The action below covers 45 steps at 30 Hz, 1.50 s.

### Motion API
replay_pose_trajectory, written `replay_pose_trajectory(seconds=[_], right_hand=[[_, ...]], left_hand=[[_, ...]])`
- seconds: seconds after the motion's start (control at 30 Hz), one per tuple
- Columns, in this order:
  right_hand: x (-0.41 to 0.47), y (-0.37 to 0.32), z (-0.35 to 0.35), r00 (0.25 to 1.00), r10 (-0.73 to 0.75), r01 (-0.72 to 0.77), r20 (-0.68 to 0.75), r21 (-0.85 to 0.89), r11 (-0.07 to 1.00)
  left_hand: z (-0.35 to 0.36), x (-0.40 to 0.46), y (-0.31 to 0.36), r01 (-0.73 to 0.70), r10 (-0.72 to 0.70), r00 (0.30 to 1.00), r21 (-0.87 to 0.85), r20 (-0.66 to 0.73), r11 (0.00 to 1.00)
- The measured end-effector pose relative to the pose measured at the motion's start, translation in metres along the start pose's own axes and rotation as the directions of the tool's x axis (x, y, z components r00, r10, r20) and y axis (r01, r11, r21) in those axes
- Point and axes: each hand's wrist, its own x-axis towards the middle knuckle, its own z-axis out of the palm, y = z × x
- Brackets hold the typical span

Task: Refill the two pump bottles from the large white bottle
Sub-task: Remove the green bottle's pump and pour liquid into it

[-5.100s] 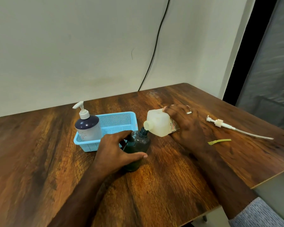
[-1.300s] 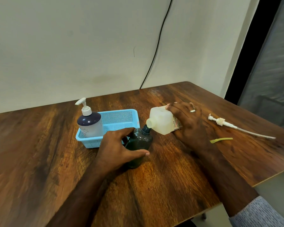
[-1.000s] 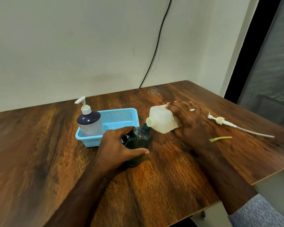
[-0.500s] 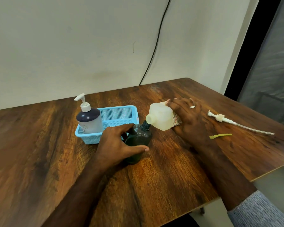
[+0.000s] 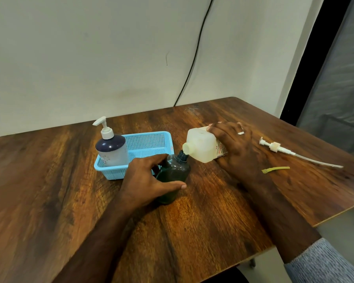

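Pour in progress, by the look of it. Right grip (image 5: 232,147) wraps the rear of the large white bottle (image 5: 203,147), tipped nearly flat, spout just at the open neck of the dark green bottle (image 5: 173,176). Left grip (image 5: 149,180) curls round that bottle's body, thumb across the front, steadying it on the worktop (image 5: 213,211). Can't see any flow.

To do it well – keep spout over the neck, raise the rear slowly, hold the green bottle upright; its dark wall hides the level, so pour in short bursts.

Removed pump (image 5: 282,149) lies beyond the right grip. Second pump bottle (image 5: 110,149) stands in the blue basket (image 5: 151,139), behind the left grip – pump still on.
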Motion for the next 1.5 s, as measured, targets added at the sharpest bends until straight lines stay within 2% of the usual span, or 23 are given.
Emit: replay_pose_trajectory(seconds=[1.5], right_hand=[[-0.0001,0.0000,-0.0011,1.000,-0.010,0.010,-0.007,0.008,1.000]], left_hand=[[0.0018,0.0007,-0.0009,-0.006,0.006,1.000,0.025,-0.009,1.000]])
